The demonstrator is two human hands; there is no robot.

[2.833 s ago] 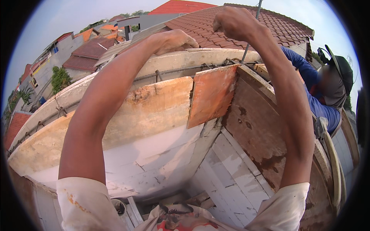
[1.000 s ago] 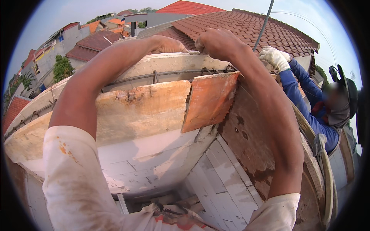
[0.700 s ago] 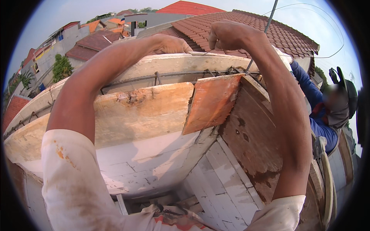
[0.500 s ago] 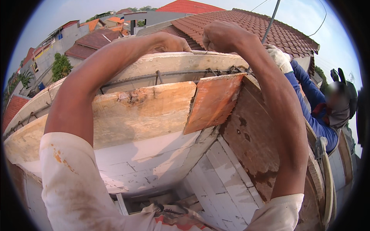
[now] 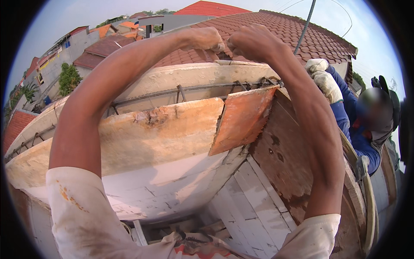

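Sleeves: 2 stained pale sleeves [image 5: 82, 216] enter from the lower edge, both forearms raised over the wooden boards.
Near board: a pale plywood board [image 5: 142, 142] stands on edge, with a small orange panel [image 5: 243, 118] at its right end, lapping the corner.
Bars: steel bars [image 5: 185, 90] run along the gap behind that board, tied with thin wire.
Left hand: left hand [image 5: 205, 39] is curled, fingertips pinched together beside the right hand, over the far rim [image 5: 194, 75]; what it pinches is too small to tell.
Right hand: right hand [image 5: 254, 43] is closed in a fist, knuckles up, touching or nearly touching the left.
Doing it well: probably keep both wrists close and steady, elbows clear of the bar ends.
Beyond: a co-worker's gloved hands [image 5: 321, 77] at the right corner; tiled roof [image 5: 267, 26] behind.
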